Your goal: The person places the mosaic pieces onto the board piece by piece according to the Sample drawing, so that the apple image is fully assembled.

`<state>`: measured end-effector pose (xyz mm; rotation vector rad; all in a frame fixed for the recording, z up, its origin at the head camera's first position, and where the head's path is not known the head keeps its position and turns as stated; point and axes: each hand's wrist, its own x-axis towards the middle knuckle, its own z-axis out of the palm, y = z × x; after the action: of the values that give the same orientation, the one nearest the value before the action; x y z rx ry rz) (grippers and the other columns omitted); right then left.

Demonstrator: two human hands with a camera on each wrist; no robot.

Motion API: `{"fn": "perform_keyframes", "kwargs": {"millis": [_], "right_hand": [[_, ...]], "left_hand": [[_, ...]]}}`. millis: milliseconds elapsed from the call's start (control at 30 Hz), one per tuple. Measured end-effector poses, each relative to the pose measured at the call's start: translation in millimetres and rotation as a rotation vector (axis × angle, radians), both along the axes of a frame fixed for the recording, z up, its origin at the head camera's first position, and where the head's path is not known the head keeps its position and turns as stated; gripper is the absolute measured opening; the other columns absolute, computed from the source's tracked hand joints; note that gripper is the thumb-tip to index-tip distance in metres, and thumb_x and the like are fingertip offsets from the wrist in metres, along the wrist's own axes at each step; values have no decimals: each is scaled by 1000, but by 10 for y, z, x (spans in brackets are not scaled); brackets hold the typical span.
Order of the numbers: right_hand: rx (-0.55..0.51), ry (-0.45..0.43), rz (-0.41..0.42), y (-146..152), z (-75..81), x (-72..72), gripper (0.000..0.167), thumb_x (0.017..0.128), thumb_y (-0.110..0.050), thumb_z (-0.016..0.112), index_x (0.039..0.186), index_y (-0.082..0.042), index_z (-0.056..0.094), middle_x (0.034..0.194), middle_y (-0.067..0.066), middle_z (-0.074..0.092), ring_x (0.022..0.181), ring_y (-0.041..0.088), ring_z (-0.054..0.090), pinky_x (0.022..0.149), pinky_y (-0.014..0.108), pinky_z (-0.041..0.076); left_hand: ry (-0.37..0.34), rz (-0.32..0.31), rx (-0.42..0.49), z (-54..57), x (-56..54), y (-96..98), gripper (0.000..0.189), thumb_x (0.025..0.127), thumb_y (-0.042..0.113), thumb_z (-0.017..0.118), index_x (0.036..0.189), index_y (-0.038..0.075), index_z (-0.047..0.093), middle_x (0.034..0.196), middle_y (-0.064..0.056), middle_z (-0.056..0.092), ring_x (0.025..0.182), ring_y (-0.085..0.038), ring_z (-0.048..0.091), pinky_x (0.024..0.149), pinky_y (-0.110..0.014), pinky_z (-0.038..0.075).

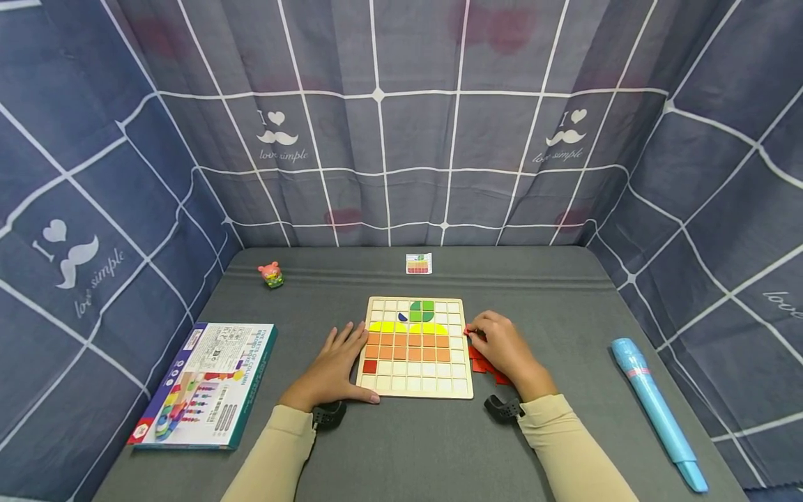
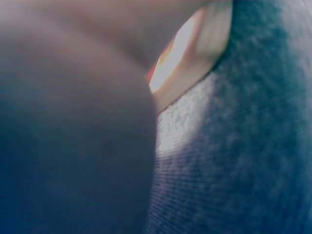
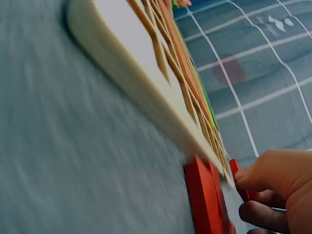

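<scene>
A wooden grid board (image 1: 426,384) lies mid-table. In its cells are green pieces (image 1: 422,312), a small dark blue piece (image 1: 403,317), a yellow row (image 1: 404,328), two rows of orange squares (image 1: 408,340) and one red square (image 1: 369,366) at the left. My left hand (image 1: 332,366) rests at the board's left edge, fingers spread, thumb by the lower corner. Along the right edge, my right hand (image 1: 504,345) pinches a red tile (image 3: 234,168) between thumb and fingers. Loose red tiles (image 1: 479,364) lie under and beside it. The left wrist view is mostly blocked by blurred skin.
A small picture card (image 1: 418,263) lies behind the board. At the back left stands a pink-headed toy figure (image 1: 271,275). A printed box (image 1: 203,387) lies at the left, and a long light-blue tube (image 1: 657,411) at the right. Curtains enclose the grey table.
</scene>
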<state>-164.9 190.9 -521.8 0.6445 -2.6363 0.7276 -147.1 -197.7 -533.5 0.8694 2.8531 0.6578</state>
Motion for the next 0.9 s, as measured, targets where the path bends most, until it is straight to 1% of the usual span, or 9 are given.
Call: {"fn": "perform_keyframes", "kwargs": {"millis": [100, 233, 300, 400, 467, 533, 633, 733, 900], "right_hand": [[-25, 39, 67, -168, 6, 38, 10, 88, 0, 84, 96, -5, 81, 100, 5, 70, 90, 24, 69, 76, 43, 60], [-50, 100, 220, -532, 17, 111, 9, 86, 1, 85, 91, -6, 80, 95, 3, 70, 86, 21, 68, 75, 39, 59], [-48, 121, 298, -732, 13, 152, 9, 85, 1, 85, 90, -6, 80, 95, 3, 70, 87, 20, 68, 78, 37, 59], [-33, 127, 397, -987, -6, 216, 9, 86, 0, 84, 90, -6, 81, 94, 3, 70, 88, 18, 67, 80, 33, 58], [-21, 127, 443, -1124, -14, 251, 9, 87, 0, 84, 91, -7, 81, 95, 2, 70, 89, 18, 66, 80, 32, 57], [2, 130, 467, -1229, -32, 273, 8, 87, -2, 84, 92, -8, 81, 95, 1, 69, 89, 16, 65, 81, 29, 56], [39, 145, 473, -1347, -43, 290, 8, 88, -2, 84, 91, -9, 81, 96, 0, 68, 90, 16, 65, 82, 28, 55], [72, 156, 458, -1421, -48, 285, 8, 88, -1, 83, 90, -9, 81, 96, 0, 68, 90, 17, 65, 84, 29, 55], [101, 132, 427, -1465, -51, 268, 7, 90, -3, 83, 93, -9, 83, 98, -1, 68, 92, 17, 63, 85, 30, 54]], "left_hand": [[-1, -2, -4, -4, 0, -7, 143, 65, 87, 78, 166, 0, 26, 172, -17, 18, 158, -40, 10, 124, -60, 0], [3, -1, -1, -5, -1, -15, 143, 65, 86, 80, 166, 0, 26, 172, -18, 18, 158, -41, 10, 124, -61, 0], [7, -2, 1, -9, -3, -13, 142, 66, 86, 79, 166, 0, 26, 172, -17, 18, 158, -40, 10, 124, -61, 0], [11, -5, -5, -21, -2, -5, 142, 66, 88, 77, 166, 1, 26, 173, -17, 18, 158, -40, 10, 124, -60, 1], [9, -11, -5, -24, 4, -2, 142, 67, 88, 76, 167, 1, 25, 173, -17, 17, 158, -40, 10, 124, -60, 1], [7, -16, -4, -28, 10, 0, 141, 67, 87, 76, 167, 1, 25, 173, -17, 17, 158, -39, 10, 124, -60, 1], [8, -20, 7, -21, 21, 1, 140, 68, 85, 78, 166, 0, 25, 172, -18, 17, 158, -40, 10, 124, -60, 1], [13, -20, 14, -15, 23, -7, 139, 69, 84, 78, 166, 0, 26, 172, -17, 17, 158, -40, 10, 124, -61, 1], [18, -17, 13, -13, 8, -20, 139, 68, 86, 77, 166, 0, 27, 173, -17, 17, 158, -40, 10, 124, -62, 1]]}}
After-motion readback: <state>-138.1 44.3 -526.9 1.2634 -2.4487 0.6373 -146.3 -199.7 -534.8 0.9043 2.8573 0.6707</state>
